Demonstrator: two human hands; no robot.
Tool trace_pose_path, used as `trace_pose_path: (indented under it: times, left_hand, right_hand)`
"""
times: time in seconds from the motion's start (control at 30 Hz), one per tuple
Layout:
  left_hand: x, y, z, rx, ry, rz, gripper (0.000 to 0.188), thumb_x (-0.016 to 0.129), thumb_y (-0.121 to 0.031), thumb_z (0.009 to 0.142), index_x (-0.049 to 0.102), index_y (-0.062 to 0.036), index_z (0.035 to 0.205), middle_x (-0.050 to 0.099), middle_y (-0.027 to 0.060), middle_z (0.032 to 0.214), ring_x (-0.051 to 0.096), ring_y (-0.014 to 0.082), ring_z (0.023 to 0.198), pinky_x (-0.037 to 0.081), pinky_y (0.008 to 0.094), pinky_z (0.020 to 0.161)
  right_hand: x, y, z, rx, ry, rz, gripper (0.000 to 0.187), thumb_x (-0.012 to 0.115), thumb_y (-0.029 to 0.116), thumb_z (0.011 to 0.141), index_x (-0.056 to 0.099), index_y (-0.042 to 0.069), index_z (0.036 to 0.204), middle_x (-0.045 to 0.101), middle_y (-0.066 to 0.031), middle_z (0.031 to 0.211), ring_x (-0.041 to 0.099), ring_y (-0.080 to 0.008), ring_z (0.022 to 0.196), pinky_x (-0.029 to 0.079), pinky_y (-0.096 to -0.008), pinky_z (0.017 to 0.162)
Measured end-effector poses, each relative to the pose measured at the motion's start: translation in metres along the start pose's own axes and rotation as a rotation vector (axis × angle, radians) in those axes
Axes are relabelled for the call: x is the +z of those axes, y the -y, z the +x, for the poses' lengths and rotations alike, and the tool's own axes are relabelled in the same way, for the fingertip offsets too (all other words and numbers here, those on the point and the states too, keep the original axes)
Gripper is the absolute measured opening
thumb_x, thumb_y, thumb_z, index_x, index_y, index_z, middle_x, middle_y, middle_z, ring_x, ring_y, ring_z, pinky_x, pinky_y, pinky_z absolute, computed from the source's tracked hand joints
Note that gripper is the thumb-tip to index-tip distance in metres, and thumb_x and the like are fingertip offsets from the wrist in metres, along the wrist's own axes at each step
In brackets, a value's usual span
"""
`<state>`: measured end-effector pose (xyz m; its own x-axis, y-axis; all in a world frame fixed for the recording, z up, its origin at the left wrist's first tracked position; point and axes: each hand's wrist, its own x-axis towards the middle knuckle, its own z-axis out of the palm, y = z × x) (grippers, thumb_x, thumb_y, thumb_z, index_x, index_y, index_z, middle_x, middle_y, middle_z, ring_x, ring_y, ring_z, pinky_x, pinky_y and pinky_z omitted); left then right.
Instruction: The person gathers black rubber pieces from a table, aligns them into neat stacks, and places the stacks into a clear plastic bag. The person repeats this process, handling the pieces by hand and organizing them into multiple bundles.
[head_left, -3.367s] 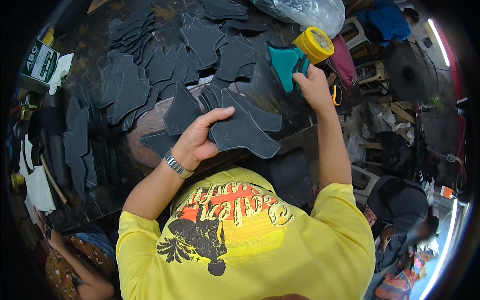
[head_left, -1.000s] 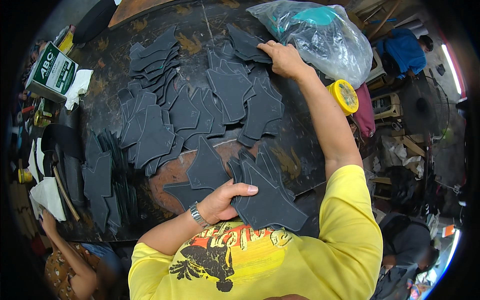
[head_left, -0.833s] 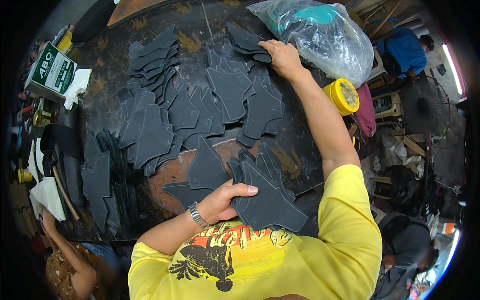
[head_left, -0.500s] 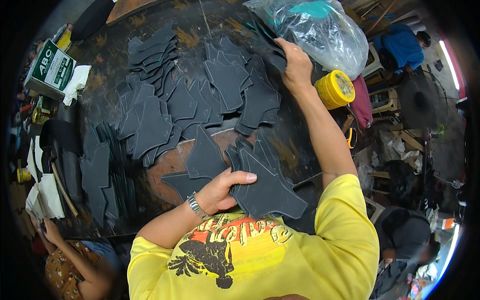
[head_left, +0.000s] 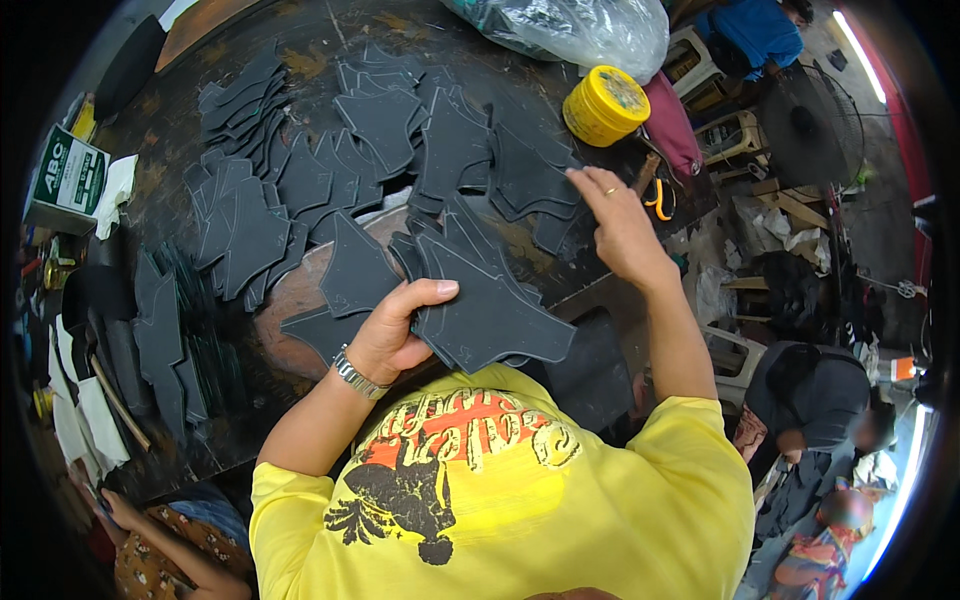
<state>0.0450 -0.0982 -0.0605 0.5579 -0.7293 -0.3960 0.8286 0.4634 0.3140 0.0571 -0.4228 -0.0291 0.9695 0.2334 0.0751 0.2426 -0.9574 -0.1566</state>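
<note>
My left hand (head_left: pixel 388 335), with a metal watch at its wrist, is closed around the near edge of a small stack of black cut-out sheet pieces (head_left: pixel 490 300), its thumb lying on top. These have curved, notched outlines and thin pale marks. My right hand (head_left: pixel 622 225) is open, fingers stretched out at the right edge of a pile of similar pieces (head_left: pixel 535 165). Whether its fingertips touch that pile I cannot tell. More groups of black pieces (head_left: pixel 380 125) overlap across the dark table (head_left: pixel 310 55), and another row (head_left: pixel 165 330) stands on the left.
A yellow lidded tub (head_left: pixel 605 105) and a clear plastic bag (head_left: pixel 570 35) stand at the far right. Orange-handled scissors (head_left: pixel 660 200) lie by the right edge. At the left are a green-and-white can (head_left: pixel 68 180) and white cloths (head_left: pixel 90 410). Other people are nearby.
My right hand has come back from beside the plastic bag, leaving pieces on the right of the table and opening its fingers. My left hand keeps its stack. The whole view has shifted.
</note>
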Motion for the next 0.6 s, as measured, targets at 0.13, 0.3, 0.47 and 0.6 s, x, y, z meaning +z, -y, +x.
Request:
trace_pose_path:
  times: [0.13,0.3,0.47,0.6]
  left_hand:
    - [0.004,0.000,-0.002,0.009,-0.010,-0.015,0.034,0.068,-0.014,0.089,0.065,0.0046,0.117,0.072,0.0164,0.110,0.074,0.0242,0.098,0.060,0.0373,0.090]
    - [0.006,-0.001,-0.002,0.003,0.003,0.004,0.033,0.068,-0.014,0.089,0.066,0.0052,0.116,0.073,0.0163,0.110,0.074,0.0238,0.097,0.061,0.0368,0.089]
    - [0.002,-0.001,-0.002,0.004,-0.004,-0.019,0.034,0.068,-0.013,0.090,0.065,0.0054,0.118,0.072,0.0164,0.110,0.074,0.0238,0.096,0.061,0.0373,0.090]
    - [-0.001,-0.001,-0.002,-0.020,-0.015,-0.035,0.034,0.068,-0.012,0.090,0.063,0.0049,0.120,0.072,0.0161,0.111,0.074,0.0233,0.096,0.061,0.0375,0.090]
  right_hand:
    - [-0.010,-0.009,0.011,0.159,-0.174,0.391,0.044,0.064,0.000,0.086,0.061,0.002,0.131,0.061,-0.0177,0.132,0.059,-0.0336,0.121,0.045,-0.0386,0.104]
    - [0.013,0.007,0.039,0.207,-0.172,0.362,0.049,0.078,0.035,0.085,0.068,0.000,0.118,0.066,-0.0158,0.118,0.060,-0.0333,0.113,0.048,-0.0411,0.097]
    - [0.039,0.017,0.054,0.162,-0.225,0.233,0.042,0.085,0.030,0.075,0.067,0.001,0.097,0.067,-0.0144,0.103,0.062,-0.0306,0.102,0.050,-0.0405,0.084]
    - [0.044,0.001,0.061,0.303,-0.302,0.690,0.021,0.079,0.012,0.079,0.066,0.002,0.093,0.062,-0.0062,0.074,0.060,-0.0162,0.069,0.049,-0.0306,0.067]
